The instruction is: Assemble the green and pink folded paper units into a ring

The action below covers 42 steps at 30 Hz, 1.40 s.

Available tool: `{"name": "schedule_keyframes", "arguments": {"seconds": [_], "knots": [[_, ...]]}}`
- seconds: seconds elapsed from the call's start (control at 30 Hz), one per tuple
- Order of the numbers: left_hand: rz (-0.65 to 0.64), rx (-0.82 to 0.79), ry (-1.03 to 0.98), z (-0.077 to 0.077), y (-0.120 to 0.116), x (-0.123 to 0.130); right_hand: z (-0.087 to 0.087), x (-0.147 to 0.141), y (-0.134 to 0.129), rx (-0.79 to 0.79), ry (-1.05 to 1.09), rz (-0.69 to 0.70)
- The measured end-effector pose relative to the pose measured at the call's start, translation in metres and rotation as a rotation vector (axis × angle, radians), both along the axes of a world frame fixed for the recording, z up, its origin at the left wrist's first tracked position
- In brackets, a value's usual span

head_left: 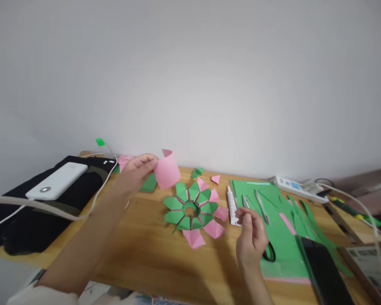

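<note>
My left hand (pixel 141 166) pinches a curled piece of pink paper (pixel 167 171) by its left edge, raised above the table. Below and to the right of that lies a paper flower (pixel 190 207), a ring of folded green petals with pink petals along its right and lower sides. To the right of the flower, my right hand (pixel 251 234) is raised with its fingers curled in toward the thumb, and no object shows in it. A white glue tube (pixel 232 205) is just behind this hand. Scissors (pixel 269 252) lie partly hidden by the same hand.
Green paper sheets (pixel 276 228) lie on the right with a craft knife (pixel 262 205), paper strips and a phone (pixel 325 271). A power strip (pixel 300 189) is at the back right. At left, a white power bank (pixel 57 180) and its cable rest on black cloth (pixel 92 186).
</note>
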State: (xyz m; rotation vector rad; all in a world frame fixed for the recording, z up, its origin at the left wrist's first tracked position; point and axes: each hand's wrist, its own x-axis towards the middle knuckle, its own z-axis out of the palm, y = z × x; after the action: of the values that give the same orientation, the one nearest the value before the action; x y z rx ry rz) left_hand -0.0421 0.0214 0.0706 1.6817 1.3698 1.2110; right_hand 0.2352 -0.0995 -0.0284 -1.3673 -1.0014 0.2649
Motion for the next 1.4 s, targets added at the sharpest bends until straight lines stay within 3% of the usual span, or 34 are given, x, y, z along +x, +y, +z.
{"name": "schedule_keyframes", "arguments": {"seconds": [0.1, 0.2, 0.3, 0.37, 0.5, 0.73, 0.8, 0.87, 0.93, 0.97, 1.07, 1.2, 1.3, 1.4], "knots": [[-0.177, -0.057, -0.080, 0.019, -0.018, 0.020, 0.052, -0.012, 0.008, -0.011, -0.160, 0.269], [-0.326, -0.050, -0.121, 0.028, -0.028, 0.033, 0.097, -0.018, 0.025, -0.127, -0.050, 0.478], [-0.310, 0.035, -0.123, 0.030, -0.033, 0.037, 0.117, -0.019, 0.044, -0.298, 0.202, 0.779], [-0.231, 0.076, -0.116, 0.028, -0.036, 0.035, 0.118, -0.017, 0.052, -0.331, 0.313, 0.853], [-0.149, 0.030, -0.114, 0.020, -0.046, 0.030, 0.115, -0.010, 0.053, -0.271, 0.329, 0.871], [-0.227, -0.133, -0.218, 0.005, -0.050, 0.038, 0.118, 0.000, 0.044, -0.250, 0.174, 0.769], [-0.078, -0.044, -0.129, -0.006, -0.039, 0.035, 0.117, 0.003, 0.044, -0.255, 0.050, 0.729], [0.248, 0.190, 0.059, -0.020, -0.023, 0.023, 0.114, 0.007, 0.046, -0.263, -0.099, 0.615], [0.602, 0.448, 0.413, -0.039, -0.006, 0.004, 0.113, 0.010, 0.046, -0.277, -0.197, 0.517], [0.622, 0.470, 0.490, -0.049, 0.001, -0.006, 0.113, 0.012, 0.046, -0.283, -0.213, 0.504], [0.502, 0.475, 0.670, -0.080, 0.011, -0.032, 0.113, 0.014, 0.045, -0.285, -0.191, 0.552], [0.275, 0.434, 0.886, -0.112, 0.009, -0.043, 0.114, 0.016, 0.045, -0.262, -0.151, 0.554], [0.214, 0.410, 0.994, -0.123, 0.008, -0.044, 0.109, 0.027, 0.054, -0.204, -0.142, 0.460], [0.192, 0.393, 1.061, -0.124, 0.009, -0.042, 0.092, 0.045, 0.076, -0.228, -0.241, 0.271]]}}
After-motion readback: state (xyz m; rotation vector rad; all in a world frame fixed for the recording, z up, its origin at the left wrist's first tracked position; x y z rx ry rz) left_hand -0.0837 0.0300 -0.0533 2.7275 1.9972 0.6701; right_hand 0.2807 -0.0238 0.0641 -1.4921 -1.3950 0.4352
